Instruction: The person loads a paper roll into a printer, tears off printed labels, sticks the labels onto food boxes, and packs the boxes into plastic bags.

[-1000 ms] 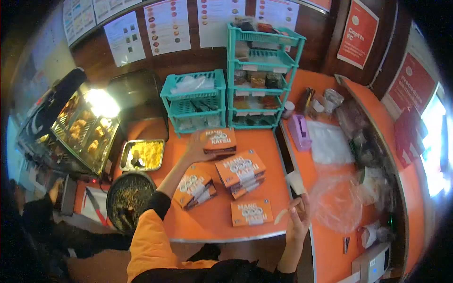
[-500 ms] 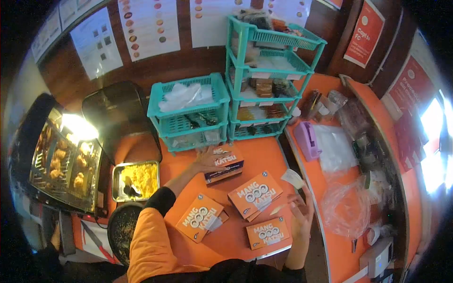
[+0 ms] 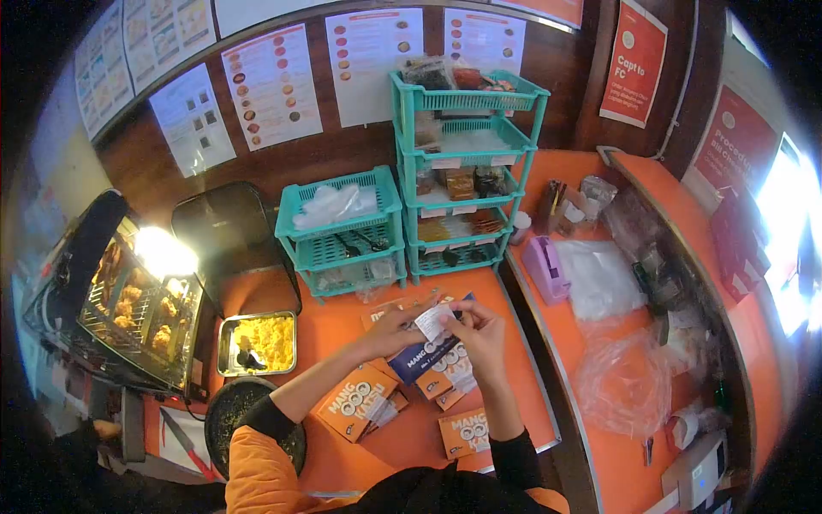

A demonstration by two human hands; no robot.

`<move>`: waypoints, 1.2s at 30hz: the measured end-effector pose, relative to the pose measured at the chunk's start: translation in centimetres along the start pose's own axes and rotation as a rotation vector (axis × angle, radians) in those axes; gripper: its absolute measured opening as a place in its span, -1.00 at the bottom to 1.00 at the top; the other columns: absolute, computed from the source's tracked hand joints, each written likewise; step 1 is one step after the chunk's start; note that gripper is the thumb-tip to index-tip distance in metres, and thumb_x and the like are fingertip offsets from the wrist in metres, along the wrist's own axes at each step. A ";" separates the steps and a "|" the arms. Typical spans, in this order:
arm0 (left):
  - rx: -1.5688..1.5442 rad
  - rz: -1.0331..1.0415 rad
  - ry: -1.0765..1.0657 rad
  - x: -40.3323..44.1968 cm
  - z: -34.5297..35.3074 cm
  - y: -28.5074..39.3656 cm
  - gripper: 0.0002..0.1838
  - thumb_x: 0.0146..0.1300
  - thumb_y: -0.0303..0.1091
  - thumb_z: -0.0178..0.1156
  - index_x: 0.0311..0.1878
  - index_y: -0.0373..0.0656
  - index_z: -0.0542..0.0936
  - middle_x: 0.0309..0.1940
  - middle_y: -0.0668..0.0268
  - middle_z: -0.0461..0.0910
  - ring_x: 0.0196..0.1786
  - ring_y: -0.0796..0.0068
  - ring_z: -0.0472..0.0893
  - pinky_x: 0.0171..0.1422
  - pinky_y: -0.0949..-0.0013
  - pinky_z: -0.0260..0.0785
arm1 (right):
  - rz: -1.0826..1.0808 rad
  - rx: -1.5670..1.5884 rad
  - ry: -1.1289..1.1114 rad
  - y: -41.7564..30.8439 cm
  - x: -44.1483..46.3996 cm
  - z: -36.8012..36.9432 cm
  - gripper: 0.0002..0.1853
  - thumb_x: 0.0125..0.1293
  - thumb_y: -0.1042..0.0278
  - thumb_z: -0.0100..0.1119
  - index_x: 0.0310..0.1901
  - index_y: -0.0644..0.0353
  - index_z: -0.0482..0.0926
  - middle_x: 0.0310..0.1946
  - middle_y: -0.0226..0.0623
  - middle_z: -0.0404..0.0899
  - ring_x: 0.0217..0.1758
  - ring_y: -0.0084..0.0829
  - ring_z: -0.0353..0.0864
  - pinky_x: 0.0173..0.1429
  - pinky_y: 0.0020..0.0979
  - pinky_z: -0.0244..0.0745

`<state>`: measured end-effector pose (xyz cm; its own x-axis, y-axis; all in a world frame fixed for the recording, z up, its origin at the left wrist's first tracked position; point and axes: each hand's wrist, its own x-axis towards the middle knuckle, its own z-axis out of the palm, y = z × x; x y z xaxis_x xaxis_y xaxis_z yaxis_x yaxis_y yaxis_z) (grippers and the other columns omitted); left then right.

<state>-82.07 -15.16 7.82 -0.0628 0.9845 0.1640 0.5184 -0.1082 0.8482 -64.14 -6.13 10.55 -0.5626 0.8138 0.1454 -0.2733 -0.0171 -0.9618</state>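
My left hand (image 3: 391,332) is closed on a Mang Katsu food box (image 3: 413,361), whose dark blue side is turned up toward me. My right hand (image 3: 481,336) pinches a small white printed paper slip (image 3: 432,322) against that box. Fingers of both hands partly cover the box and the slip. Below them on the orange counter (image 3: 330,467) are more orange Mang Katsu boxes: a stack (image 3: 351,401) at the left with slips on it, another (image 3: 438,383) partly behind the held box, and a single box (image 3: 462,433) nearer me.
A metal tray of yellow food (image 3: 272,343) and a black pan (image 3: 227,420) stand at the left beside a lit display case (image 3: 128,300). Turquoise racks (image 3: 342,248) line the back. A purple tape dispenser (image 3: 546,270) and plastic bags (image 3: 604,278) lie right; a red-handled knife (image 3: 190,445) lies front left.
The box has been lifted and tilted, showing its blue side. My right hand has moved left and up with the paper slip, bringing it to the box. The view has shifted slightly.
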 end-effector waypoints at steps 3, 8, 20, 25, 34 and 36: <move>-0.079 -0.046 -0.054 -0.1 -0.1 3.4 -0.12 0.24 -0.11 0.33 0.58 0.26 0.12 0.18 0.25 0.58 0.20 0.39 0.52 0.37 0.26 0.27 | -0.058 -0.150 0.019 -0.8 -0.2 -0.6 -0.82 0.11 0.53 0.44 -0.21 0.26 0.73 -0.66 -0.72 0.20 -0.57 -0.81 0.11 -0.46 -0.62 -0.04; -0.442 -0.288 -0.229 -0.1 -0.9 6.2 -0.06 0.12 -0.28 0.45 0.56 0.06 0.19 0.33 0.30 0.44 0.27 0.46 0.45 0.34 0.36 0.31 | -0.259 -0.331 0.040 -3.0 -1.0 -0.8 -0.69 0.12 0.47 0.43 -0.06 0.22 0.71 -0.67 -0.63 0.24 -0.60 -0.74 0.16 -0.48 -0.56 0.03; -0.385 -0.315 -0.256 -2.2 -0.7 7.3 0.05 0.02 -0.26 0.52 0.57 0.20 0.15 -0.03 0.30 0.52 -0.27 0.65 0.49 -0.38 0.52 0.30 | -0.349 -0.609 0.117 -5.0 -3.5 -1.1 0.06 -0.12 0.17 0.67 0.39 0.18 0.18 -0.53 -0.33 0.56 -0.57 -0.56 0.49 -0.51 -0.47 0.34; -0.405 -0.460 -0.145 -2.6 -0.2 8.0 0.04 0.00 -0.28 0.51 0.57 0.20 0.18 0.14 0.23 0.49 0.00 0.46 0.49 0.08 0.39 0.43 | -0.261 -0.793 0.179 -5.4 -2.1 -1.0 0.09 -0.13 0.04 0.64 0.35 0.17 0.09 -0.51 -0.26 0.61 -0.44 -0.33 0.70 -0.37 -0.35 0.54; 0.203 0.003 0.175 -2.5 1.3 3.7 0.08 -0.28 -0.26 0.56 0.48 0.13 0.33 0.26 0.15 0.48 0.30 0.08 0.37 0.49 0.07 0.17 | -0.073 -0.646 0.297 -1.8 0.2 -2.2 -0.05 -0.06 0.07 0.61 0.27 0.22 0.20 -0.60 -0.40 0.40 -0.54 -0.60 0.40 -0.46 -0.47 0.26; -0.048 -0.030 0.098 -2.5 1.8 3.4 0.06 -0.25 -0.30 0.55 0.48 0.12 0.34 0.26 0.17 0.49 0.30 0.16 0.40 0.48 0.14 0.20 | -0.162 -0.655 0.339 0.5 0.9 -3.3 -0.07 -0.06 0.04 0.61 0.27 0.19 0.24 -0.63 -0.41 0.30 -0.58 -0.52 0.32 -0.48 -0.42 0.22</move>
<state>-78.61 -17.70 9.41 -0.1621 0.9694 0.1843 0.4741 -0.0873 0.8761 -62.20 -3.44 9.40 -0.2549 0.9127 0.3193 0.2470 0.3807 -0.8911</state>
